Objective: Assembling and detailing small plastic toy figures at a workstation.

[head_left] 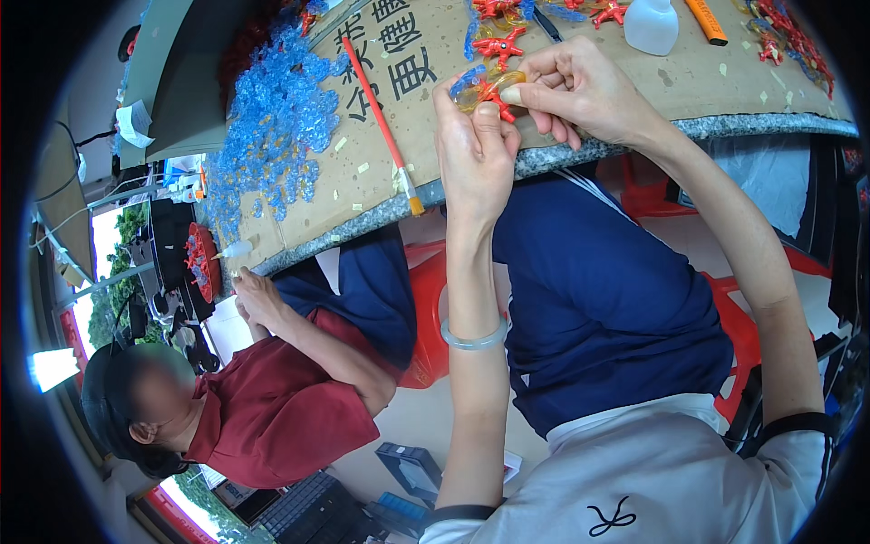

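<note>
My left hand (478, 150) pinches a small red plastic toy figure (490, 93) between thumb and fingers, just over the table's near edge. Clear blue and amber parts stick out from the figure. From the right, my right hand (589, 91) comes in with thumb and forefinger closed on the figure's amber part (513, 79); the other fingers curl below. Right behind my hands lies another red figure (499, 44) with amber and blue parts. A dark slim tool (546, 25) lies beside it, partly hidden by my right hand.
Blue clear plastic pieces (281, 109) heap at the left on the cardboard-covered table. A red-handled brush (381, 118) overhangs the edge. A white bottle (651, 29), an orange tool (705, 20) and more red figures (797, 41) lie far right. A co-worker in maroon (281, 408) sits left.
</note>
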